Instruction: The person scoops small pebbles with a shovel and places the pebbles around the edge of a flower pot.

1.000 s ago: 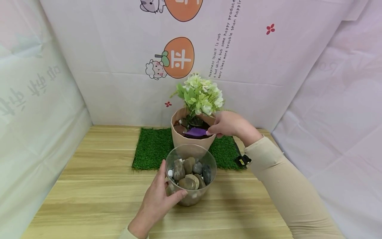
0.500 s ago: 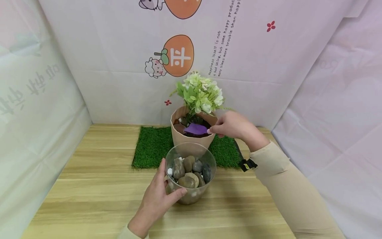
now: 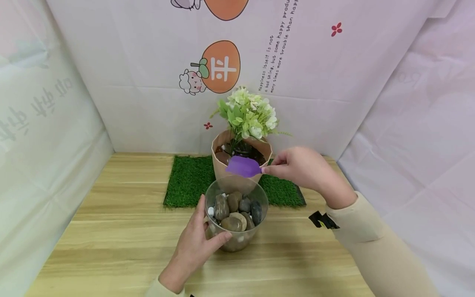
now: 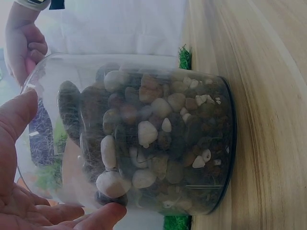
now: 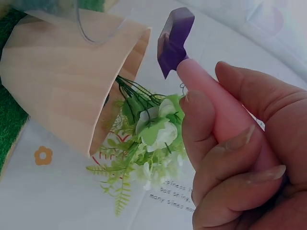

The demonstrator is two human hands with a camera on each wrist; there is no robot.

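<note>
My right hand [image 3: 302, 171] grips the pink handle [image 5: 220, 105] of a small hand shovel with a purple blade [image 3: 243, 166]. The blade is level with the near rim of a peach flowerpot [image 3: 219, 168] and just behind the far rim of a clear container [image 3: 235, 246]. My left hand [image 3: 196, 243] holds that container from the left, thumb at its near rim. Large smooth stones [image 3: 231, 224] lie on top inside; in the left wrist view, smaller pebbles [image 4: 147, 133] and grit show below. The pot holds dark soil [image 3: 256, 156], stones and a plant with white-green flowers [image 3: 256, 113].
The pot stands on a green artificial-grass mat [image 3: 189, 181] at the back of the wooden table [image 3: 111, 231]. A printed white cloth [image 3: 304, 74] hangs close behind it, and more cloth encloses both sides.
My right hand has lifted the shovel out of the pot and drawn it nearer, over the pot's near rim. The left hand stays on the container.
</note>
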